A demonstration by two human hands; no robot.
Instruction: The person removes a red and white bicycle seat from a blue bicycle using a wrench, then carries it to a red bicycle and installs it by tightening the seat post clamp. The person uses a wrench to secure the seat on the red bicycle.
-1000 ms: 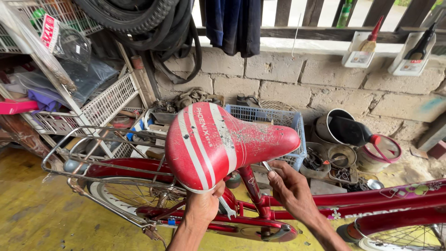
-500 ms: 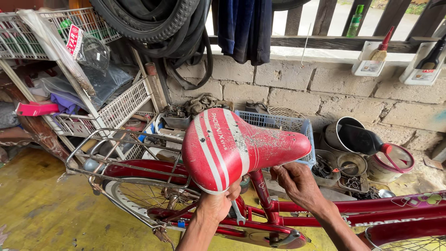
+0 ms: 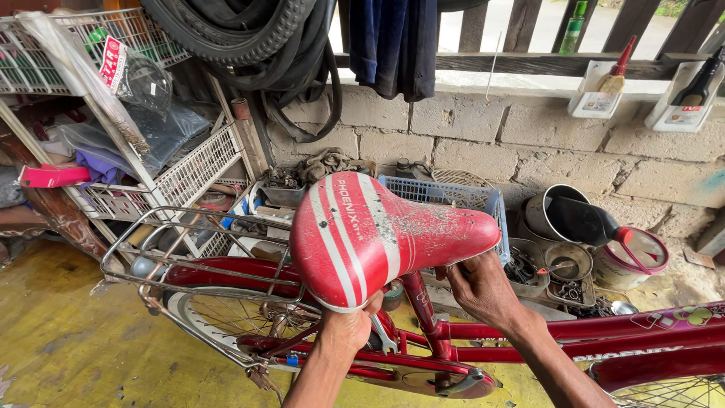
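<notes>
The left hand (image 3: 349, 326) grips the rear underside of the red bicycle saddle (image 3: 377, 236); the right hand (image 3: 483, 287) clasps beneath its nose.

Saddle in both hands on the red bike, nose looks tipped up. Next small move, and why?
Probably press the nose down to level the red saddle. The left hand grips under its wide rear, with a wrench beside it; the right hand holds under the nose. The saddle sits on its seat post with the nose higher than the rear, so it looks not yet levelled.
</notes>
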